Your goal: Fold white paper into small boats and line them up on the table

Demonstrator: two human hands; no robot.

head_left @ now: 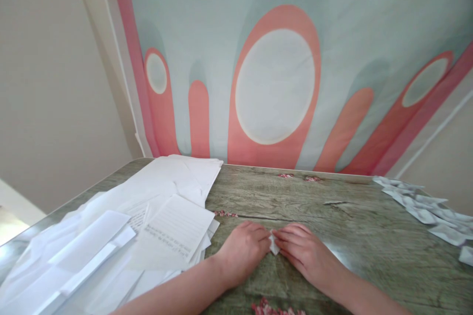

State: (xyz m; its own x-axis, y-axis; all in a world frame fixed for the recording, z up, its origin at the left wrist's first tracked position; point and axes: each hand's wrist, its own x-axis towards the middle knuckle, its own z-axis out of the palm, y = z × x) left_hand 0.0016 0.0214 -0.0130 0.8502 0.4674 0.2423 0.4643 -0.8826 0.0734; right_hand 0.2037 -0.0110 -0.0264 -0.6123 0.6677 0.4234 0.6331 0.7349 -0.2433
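Observation:
A small piece of folded white paper (274, 244) lies at the middle of the table, between my two hands. My left hand (247, 252) has its fingers curled and pressed onto the paper's left side. From the right, my right hand (305, 251) pinches the paper's other side with its fingers held together. Most of the paper is hidden under the fingertips, so its full shape cannot be made out.
Loose white sheets and strips, some with handwriting, form a pile of paper (177, 226) on the left. Several folded paper pieces (421, 210) lie in rows at the right edge. The wood-patterned table (354, 226) meets a colourful printed backdrop (218, 59) behind.

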